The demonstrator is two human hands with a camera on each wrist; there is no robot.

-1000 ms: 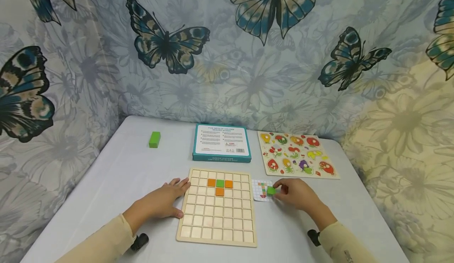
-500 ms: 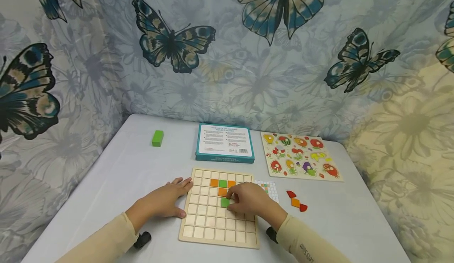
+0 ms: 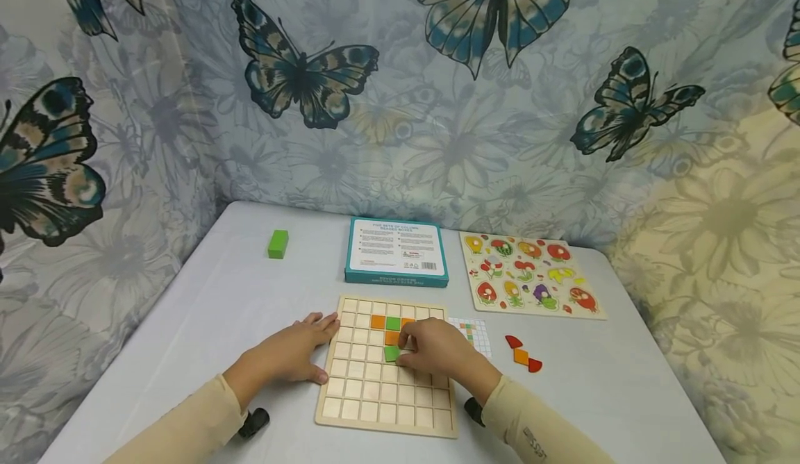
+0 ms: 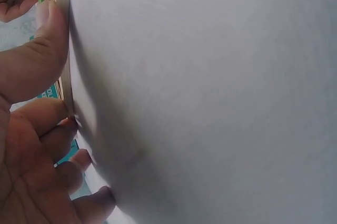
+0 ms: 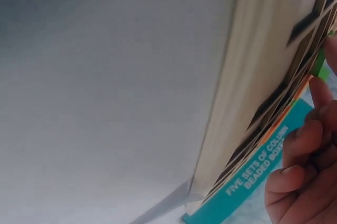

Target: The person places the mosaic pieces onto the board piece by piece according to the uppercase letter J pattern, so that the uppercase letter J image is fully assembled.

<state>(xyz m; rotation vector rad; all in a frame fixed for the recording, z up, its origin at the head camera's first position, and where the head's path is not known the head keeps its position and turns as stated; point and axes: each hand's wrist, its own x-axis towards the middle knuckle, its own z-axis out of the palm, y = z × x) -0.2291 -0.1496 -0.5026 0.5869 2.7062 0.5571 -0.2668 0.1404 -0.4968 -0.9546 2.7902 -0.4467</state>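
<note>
A wooden grid board (image 3: 386,431) lies on the white table in the head view. My left hand (image 3: 284,353) rests against its left edge, thumb and fingers spread along the rim. Over the board, my right hand (image 3: 440,346) pinches a green square tile (image 3: 391,354) between thumb and finger. That tile sits at a cell just below an orange tile (image 3: 392,338); whether it lies fully flat I cannot tell. Above, an orange tile (image 3: 378,322) and a green tile (image 3: 392,324) stand in a row with another orange one, partly covered by my right hand.
A printed grid card (image 3: 481,335) lies right of the board. Beyond it are two red pieces (image 3: 513,342) and an orange tile (image 3: 521,357). Behind stand a teal-edged box (image 3: 396,249) and a fruit puzzle board (image 3: 531,273). A green block (image 3: 278,244) sits back left.
My right hand has carried the green tile from the card leftward onto the board, then shifted it slightly up and left. My left hand has stayed at the board's edge.
</note>
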